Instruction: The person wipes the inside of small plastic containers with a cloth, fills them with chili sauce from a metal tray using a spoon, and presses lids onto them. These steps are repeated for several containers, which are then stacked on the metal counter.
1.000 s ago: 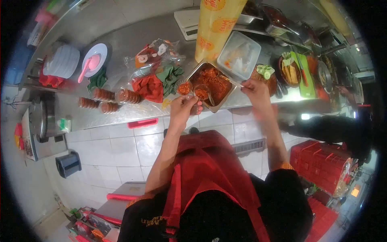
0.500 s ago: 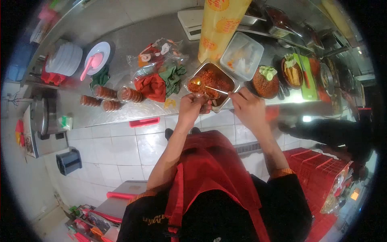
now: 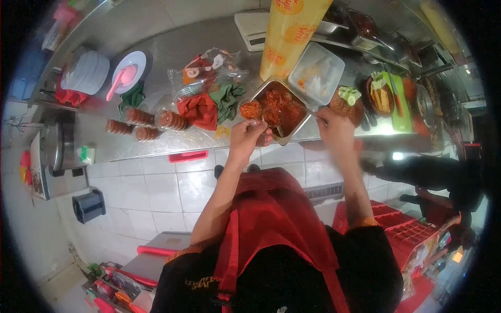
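Note:
Red chilli paste partly fills a square metal tray at the counter's front edge. At its left corner my left hand holds a small clear cup filled with the same red paste. My right hand is closed on the handle of a metal spoon at the tray's right side. The spoon's far end is hard to make out against the paste. Left of the cup lie a red cloth and a green cloth.
Stacked filled cups stand at the left, near a white plate with a pink spoon. A clear container and a yellow roll stand behind the tray. A stone bowl and green board are right.
My right hand has moved right, drawing the spoon away from the cup and over the tray. My left hand still holds the cup, now showing a fuller view of its red contents.

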Tool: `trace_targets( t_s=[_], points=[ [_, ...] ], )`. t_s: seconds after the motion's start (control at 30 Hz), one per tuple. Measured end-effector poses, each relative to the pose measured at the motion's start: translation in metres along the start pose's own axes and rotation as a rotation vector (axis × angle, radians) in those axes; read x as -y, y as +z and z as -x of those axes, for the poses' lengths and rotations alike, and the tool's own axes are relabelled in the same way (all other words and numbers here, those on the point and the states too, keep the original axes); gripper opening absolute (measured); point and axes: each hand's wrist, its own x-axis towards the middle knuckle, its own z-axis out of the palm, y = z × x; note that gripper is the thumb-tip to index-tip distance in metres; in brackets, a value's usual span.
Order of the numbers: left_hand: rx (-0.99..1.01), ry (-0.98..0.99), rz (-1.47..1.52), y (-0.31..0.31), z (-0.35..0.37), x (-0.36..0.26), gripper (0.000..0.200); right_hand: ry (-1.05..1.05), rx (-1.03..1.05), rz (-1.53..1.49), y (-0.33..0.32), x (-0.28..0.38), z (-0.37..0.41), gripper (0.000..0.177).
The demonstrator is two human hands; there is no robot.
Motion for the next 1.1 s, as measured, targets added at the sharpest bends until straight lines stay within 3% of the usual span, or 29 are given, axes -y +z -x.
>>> trace_targets(
  t_s=[0.07, 0.3, 0.4, 0.47, 0.6, 0.67, 0.7, 0.77, 0.87, 1.0, 1.1],
  points=[
    [-0.015, -0.005, -0.018, -0.002, 0.004, -0.004, 0.018, 0.078, 0.184, 0.207, 0.017, -0.008, 0.0, 0.009],
    [0.0, 0.007, -0.056, -0.023, 0.004, 0.003, 0.019, -0.015, 0.117, 0.16, 0.037, -0.011, -0.002, 0.007],
    [-0.076, -0.018, -0.012, -0.02, 0.007, -0.001, 0.013, 0.078, 0.209, 0.045, 0.027, -0.023, -0.005, 0.009],
    [-0.096, -0.014, -0.024, -0.021, 0.006, -0.005, 0.013, 0.218, 0.172, -0.322, 0.028, -0.044, -0.001, 0.011],
    [-0.065, 0.03, 0.026, -0.022, -0.002, 0.0, 0.013, 0.27, 0.195, -0.442, 0.001, -0.037, 0.003, 0.013],
    [-0.078, 0.013, 0.014, -0.019, -0.005, -0.001, 0.013, 0.199, 0.096, -0.609, -0.009, -0.007, 0.008, 0.008],
    [-0.074, 0.01, 0.011, -0.017, -0.006, -0.001, 0.013, 0.204, 0.092, -0.609, -0.011, 0.004, 0.012, 0.008],
    [-0.021, 0.029, 0.027, -0.013, -0.009, -0.003, 0.013, -0.1, 0.075, -0.108, -0.014, 0.019, 0.017, 0.007],
    [-0.007, 0.043, 0.055, -0.009, -0.01, -0.007, 0.013, -0.247, -0.032, 0.044, -0.01, 0.022, 0.023, 0.008],
    [0.033, 0.078, 0.043, -0.015, -0.014, -0.005, 0.014, -0.263, 0.006, 0.117, -0.013, 0.021, 0.02, 0.008],
    [0.015, 0.082, 0.085, -0.021, -0.006, -0.005, 0.013, -0.12, -0.048, -0.022, -0.019, 0.022, 0.016, 0.007]
  ],
)
